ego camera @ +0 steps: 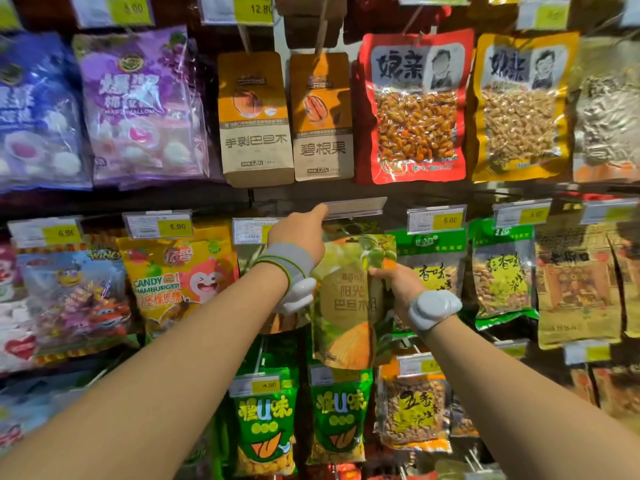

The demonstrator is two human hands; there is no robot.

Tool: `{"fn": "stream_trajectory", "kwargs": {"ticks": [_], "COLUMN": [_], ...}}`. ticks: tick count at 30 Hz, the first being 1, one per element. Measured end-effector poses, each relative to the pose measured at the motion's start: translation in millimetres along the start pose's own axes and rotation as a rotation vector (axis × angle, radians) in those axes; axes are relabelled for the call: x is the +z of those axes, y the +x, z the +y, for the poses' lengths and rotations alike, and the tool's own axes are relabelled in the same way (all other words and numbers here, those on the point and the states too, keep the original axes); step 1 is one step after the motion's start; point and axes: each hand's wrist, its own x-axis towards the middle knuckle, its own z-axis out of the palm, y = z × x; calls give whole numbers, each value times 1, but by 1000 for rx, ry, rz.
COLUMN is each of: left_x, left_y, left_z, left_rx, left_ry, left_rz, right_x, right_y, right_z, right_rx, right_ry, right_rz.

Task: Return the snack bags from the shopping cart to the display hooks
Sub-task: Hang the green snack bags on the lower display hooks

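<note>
— Where is the snack bag (349, 299) now?

— Just below the blank tag holder (356, 206), in front of the hooks. The right hand (398, 289) has its grip closed on the bag's right edge. The bag reads "阳光 巴旦木".

— And the left hand (298, 233)?

— It reaches up; one finger touches the holder's left end. It holds nothing.

— Other writing?

— Left of the holder, a "CANDY HAMBURGER" bag (173, 282) under a 5.90 tag (159, 225).

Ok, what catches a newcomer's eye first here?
Two bare forearms reach into a wall of hanging snacks. The right hand holds a green-and-orange snack bag at centre, while the left hand touches the blank price-tag holder above it. Upper right hangs a red peanut bag.
</note>
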Motion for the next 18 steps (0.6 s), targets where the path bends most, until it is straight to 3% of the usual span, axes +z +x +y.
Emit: {"fn": "stream_trajectory", "kwargs": {"ticks": [7,18], "left_x": [9,17], "left_y": [2,2], "left_z": [-5,-9], "left_rx": [2,21], "left_ry": [6,5], "left_rz": [43,137], "right_x": [5,6], "right_y": [12,40], "right_z": [-2,-11], "right_rx": [25,20], "right_ry": [91,-168], "right_rz": [-9,27]}}
